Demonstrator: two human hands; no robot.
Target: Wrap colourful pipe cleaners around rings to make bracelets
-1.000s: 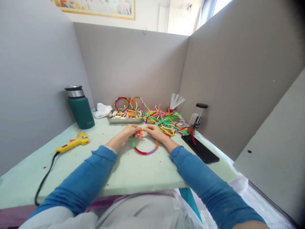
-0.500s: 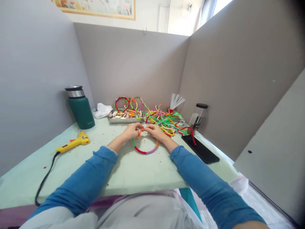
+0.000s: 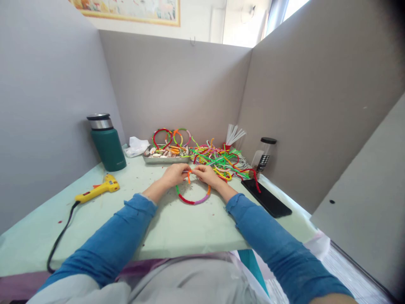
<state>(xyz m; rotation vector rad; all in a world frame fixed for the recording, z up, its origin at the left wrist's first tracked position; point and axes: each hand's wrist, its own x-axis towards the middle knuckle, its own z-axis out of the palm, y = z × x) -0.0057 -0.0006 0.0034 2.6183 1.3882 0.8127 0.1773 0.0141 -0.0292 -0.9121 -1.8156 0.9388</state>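
Between my hands is a ring wrapped in pipe cleaners (image 3: 190, 202), with green, red, purple and orange stretches; its lower arc shows above the table. My left hand (image 3: 176, 174) is closed in a pinch at the ring's far side, on the left. Opposite it, my right hand (image 3: 205, 174) pinches the same far side, with its fingertips close to the left ones. A short orange pipe cleaner end (image 3: 189, 177) hangs down between the fingertips. The fingers hide the far part of the ring.
Behind my hands are a metal tray (image 3: 166, 160) of shells, several finished rings (image 3: 162, 138) and a tangle of pipe cleaners (image 3: 218, 158). A yellow glue gun (image 3: 96, 192) and green bottle (image 3: 109, 147) stand left; a black phone (image 3: 268, 200) and clear jar (image 3: 265, 156) are right.
The loose orange end has swung slightly right and hangs straighter. My left fingers have shifted a little; both hands stay at the ring's far side.
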